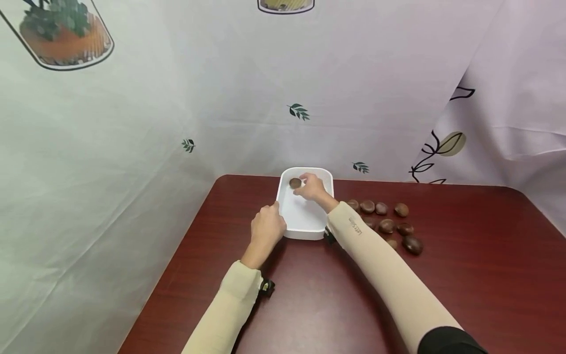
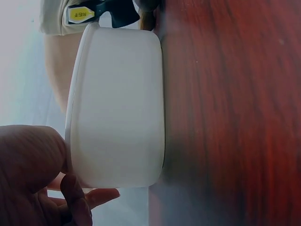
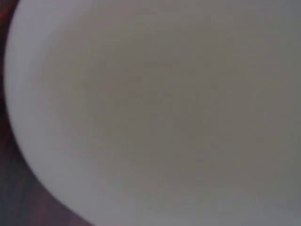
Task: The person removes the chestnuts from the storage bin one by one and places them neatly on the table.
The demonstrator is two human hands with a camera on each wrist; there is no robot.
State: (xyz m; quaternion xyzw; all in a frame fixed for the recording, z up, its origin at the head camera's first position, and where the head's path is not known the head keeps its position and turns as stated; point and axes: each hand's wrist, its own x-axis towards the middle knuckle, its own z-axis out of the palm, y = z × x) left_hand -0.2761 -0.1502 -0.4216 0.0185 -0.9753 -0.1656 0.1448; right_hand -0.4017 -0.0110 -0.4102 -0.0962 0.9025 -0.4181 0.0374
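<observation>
A white rectangular tray (image 1: 305, 235) stands near the table's far edge. My left hand (image 1: 268, 225) grips its left wall; in the left wrist view the thumb side (image 2: 33, 155) lies against the rim, with fingers below. Inside the tray, toward its far left corner, lies a smooth brown pebble (image 1: 295, 183). My right hand (image 1: 313, 188) reaches over the tray, thumb and forefinger spread on either side of the pebble's right edge. Whether they touch it is too small to tell. The right wrist view shows only the blurred pale tray (image 3: 164, 117).
Several brown pebbles (image 1: 412, 244) are grouped on the dark red table (image 1: 477, 260) right of the tray, some partly hidden behind my right sleeve (image 1: 376, 255). A pale printed cloth (image 1: 247, 98) hangs behind and left of the table.
</observation>
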